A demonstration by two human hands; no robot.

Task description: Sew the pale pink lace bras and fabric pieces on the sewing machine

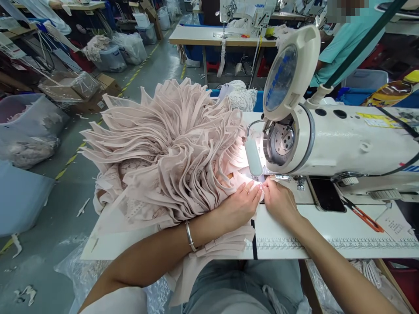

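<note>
A pale pink fabric piece (244, 178) lies under the sewing machine's (347, 139) lit needle area. My left hand (240, 207) is closed on this fabric, its fingers close together and fingertips near the needle. My right hand (279, 203) pinches the fabric's edge just right of the left fingertips. Fingers and machine head hide the exact stitching point. A large heap of layered pink pieces (170, 148), some with lace, stands left of the machine. More pink strips (225, 244) hang below my left wrist over the table edge.
A phone (327, 194), orange-handled snips (363, 213) and a paper tag (394, 222) lie right of my right hand. The raised machine cover (291, 74) stands above the needle area. Plastic bins (28, 117) stand on the left floor. A co-worker in a turquoise top (347, 48) is behind.
</note>
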